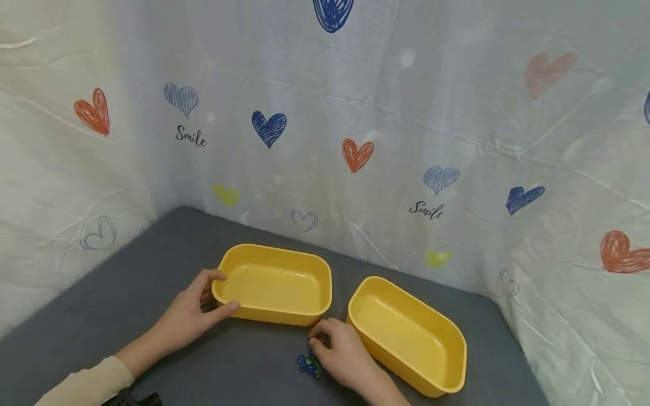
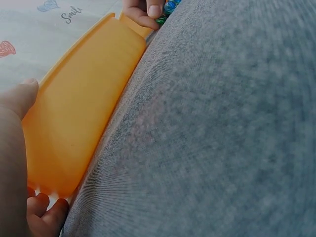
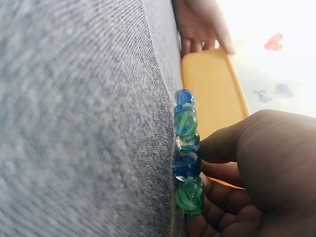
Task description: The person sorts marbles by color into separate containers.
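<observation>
Two yellow plastic tubs stand on a dark grey surface in the head view. My left hand (image 1: 190, 313) grips the left end of the left tub (image 1: 276, 318), thumb on the front rim and fingers round the end. Beside that tub's front right corner, my right hand (image 1: 342, 352) is at a small cluster of blue and green glass marbles (image 1: 308, 365). Its fingers are bent, with the thumb close against the marbles (image 3: 187, 163) in the right wrist view. Whether a marble is between its fingertips is hidden. The right tub (image 1: 406, 361) lies just beyond this hand.
A pale cloth curtain (image 1: 315, 84) printed with hearts and "Smile" hangs behind and at both sides of the grey surface (image 1: 244, 361). A black object (image 1: 134, 399) shows by the left sleeve at the bottom edge. The insides of both tubs show bare yellow plastic.
</observation>
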Demonstrator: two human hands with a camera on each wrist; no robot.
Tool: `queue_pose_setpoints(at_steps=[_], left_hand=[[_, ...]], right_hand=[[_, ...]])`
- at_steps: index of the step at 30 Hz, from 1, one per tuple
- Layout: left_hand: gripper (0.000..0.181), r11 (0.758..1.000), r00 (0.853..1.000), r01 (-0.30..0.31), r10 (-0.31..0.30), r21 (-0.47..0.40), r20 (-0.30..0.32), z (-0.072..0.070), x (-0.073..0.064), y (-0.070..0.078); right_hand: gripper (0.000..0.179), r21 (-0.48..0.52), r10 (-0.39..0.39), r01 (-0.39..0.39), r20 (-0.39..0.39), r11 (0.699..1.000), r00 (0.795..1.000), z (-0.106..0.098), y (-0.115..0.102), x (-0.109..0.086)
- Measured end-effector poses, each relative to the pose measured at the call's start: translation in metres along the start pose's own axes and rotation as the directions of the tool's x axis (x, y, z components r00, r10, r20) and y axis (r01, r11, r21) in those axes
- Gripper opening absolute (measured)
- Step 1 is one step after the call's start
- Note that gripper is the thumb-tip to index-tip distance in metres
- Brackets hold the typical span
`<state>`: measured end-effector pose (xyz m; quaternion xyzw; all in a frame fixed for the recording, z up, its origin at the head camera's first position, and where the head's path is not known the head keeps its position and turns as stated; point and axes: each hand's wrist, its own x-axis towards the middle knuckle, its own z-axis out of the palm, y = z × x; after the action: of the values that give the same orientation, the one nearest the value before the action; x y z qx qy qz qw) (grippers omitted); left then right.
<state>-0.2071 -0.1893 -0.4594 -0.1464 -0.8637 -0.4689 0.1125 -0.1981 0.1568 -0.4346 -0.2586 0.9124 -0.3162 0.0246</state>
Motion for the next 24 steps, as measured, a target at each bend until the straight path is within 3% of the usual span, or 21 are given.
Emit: queue_pose_setpoints(at_steps=[19,24], left_hand=[[0.060,1.000,1.000,0.006,-0.006,0.000,0.006,-0.0014,-0.0004,0.0037],[0.063,1.000,1.000,0.005,-0.005,0.009,0.003,-0.0009,-0.0010,0.0018]], right_hand=[[0.005,0.010,-0.005,0.005,0.017,1.000,1.000,0.0007,-0.0010,-0.0010],[0.005,0.002,-0.037,0.037,-0.004,0.999,0.999,-0.0005,-0.0069,-0.0020]])
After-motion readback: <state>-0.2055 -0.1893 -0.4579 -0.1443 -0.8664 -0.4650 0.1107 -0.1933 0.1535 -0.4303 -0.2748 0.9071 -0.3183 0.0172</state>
